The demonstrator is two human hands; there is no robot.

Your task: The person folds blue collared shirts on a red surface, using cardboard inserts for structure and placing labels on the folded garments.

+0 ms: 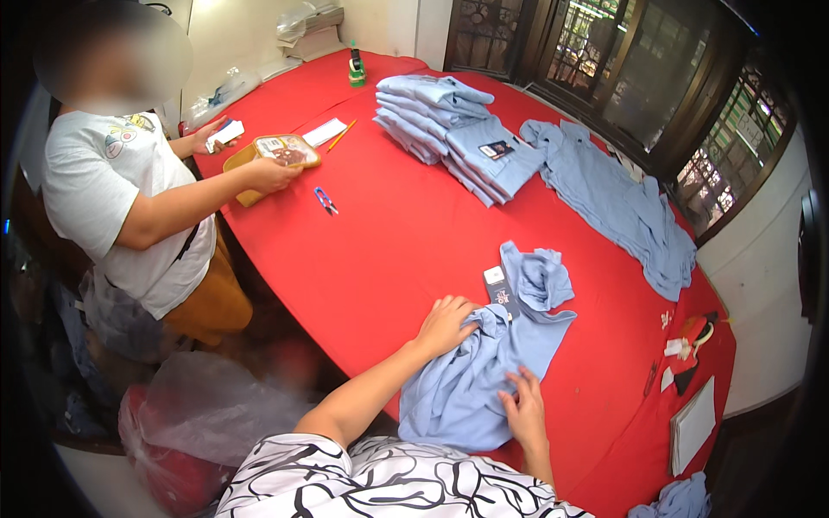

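A light blue shirt [458, 399] lies in front of me on the table, its body spread toward me and one part bunched up at its far end [542, 281]. At the shirt's left edge, my left hand [445, 326] is closed on a gathered fold of the cloth. My right hand [524, 406] rests on the shirt's right side with its fingers apart, holding nothing. A dark hang tag [503, 298] with a white label shows beside the bunched part, just beyond my left hand.
Folded blue shirts [436, 108] are stacked on the red-covered table [363, 285]; another shirt [617, 203] lies loose by the window. Thread snips [325, 201], a pencil [342, 135] and a green-based bottle [356, 67] lie farther off. A co-worker at left holds a yellow box [246, 168].
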